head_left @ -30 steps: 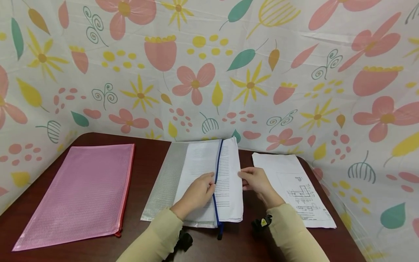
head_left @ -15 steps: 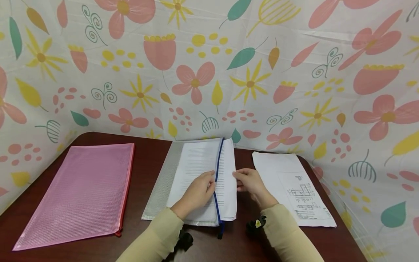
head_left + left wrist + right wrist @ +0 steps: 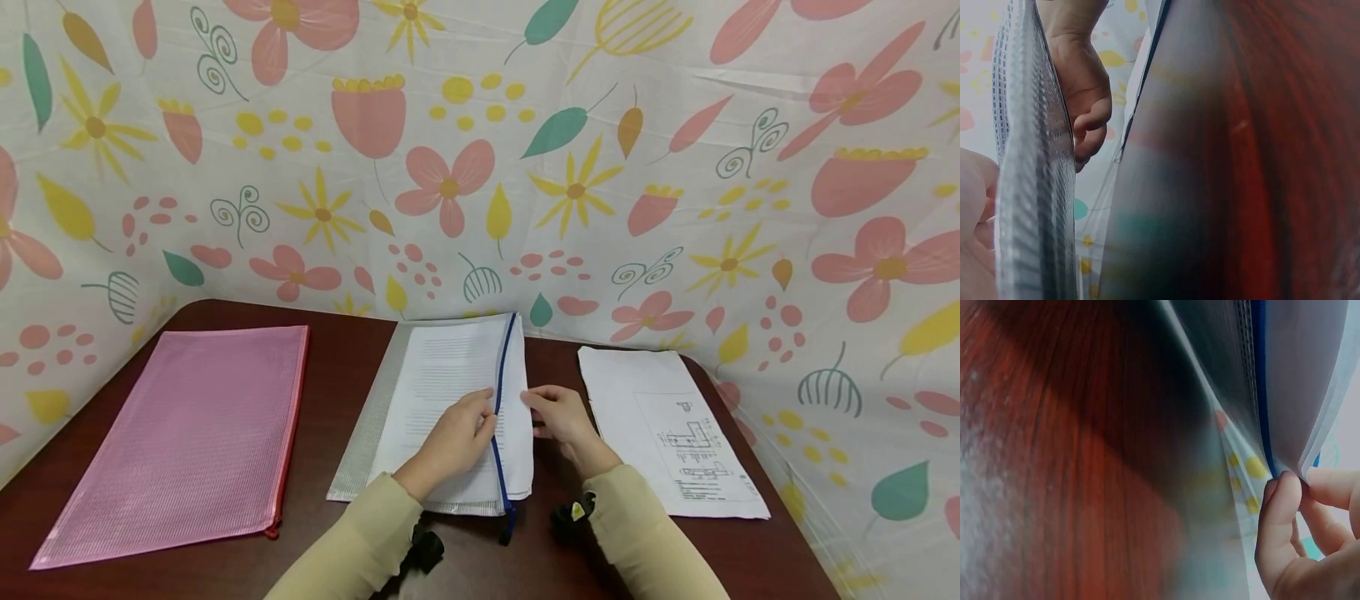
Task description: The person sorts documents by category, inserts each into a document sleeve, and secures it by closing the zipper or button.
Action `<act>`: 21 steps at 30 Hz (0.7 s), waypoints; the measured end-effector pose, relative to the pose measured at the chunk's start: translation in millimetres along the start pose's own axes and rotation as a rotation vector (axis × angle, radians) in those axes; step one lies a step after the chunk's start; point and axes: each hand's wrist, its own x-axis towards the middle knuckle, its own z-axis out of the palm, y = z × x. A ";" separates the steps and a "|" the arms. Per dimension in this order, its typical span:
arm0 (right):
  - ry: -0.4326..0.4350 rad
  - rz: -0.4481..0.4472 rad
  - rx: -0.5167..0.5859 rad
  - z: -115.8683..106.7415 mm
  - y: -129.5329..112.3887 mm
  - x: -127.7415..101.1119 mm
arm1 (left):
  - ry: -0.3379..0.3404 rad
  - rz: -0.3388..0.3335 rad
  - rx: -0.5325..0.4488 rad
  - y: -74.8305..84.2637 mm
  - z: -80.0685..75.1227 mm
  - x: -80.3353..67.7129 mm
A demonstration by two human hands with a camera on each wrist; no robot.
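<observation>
A clear mesh zip pouch [image 3: 360, 458] with a blue zipper lies mid-table in the head view, its mouth facing right. Inside it is most of a stack of printed paper [image 3: 514, 450]; a narrow strip sticks out past the zipper. My left hand [image 3: 452, 435] lies over the pouch and pinches its upper edge by the zipper [image 3: 498, 450]. At the stack's right edge, my right hand [image 3: 566, 421] pinches the sheets between thumb and fingers. The right wrist view shows those fingertips [image 3: 1288, 487] on the corner of the paper beside the blue zipper.
A pink mesh zip pouch [image 3: 195, 433] with a red zipper lies flat at the left. On the right is another stack of paper [image 3: 637, 383] with a line drawing on top. A flowered curtain [image 3: 450, 108] rises along the dark wooden table's [image 3: 337, 350] back and sides.
My right hand has moved left with the paper stack, which has slid deeper into the clear pouch. The strip outside the zipper is narrower. My left hand has stayed at the pouch's edge.
</observation>
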 end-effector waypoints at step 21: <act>0.029 0.014 -0.014 29.6 1.5 4.9 | -0.013 0.001 -0.030 -1.1 0.8 0.3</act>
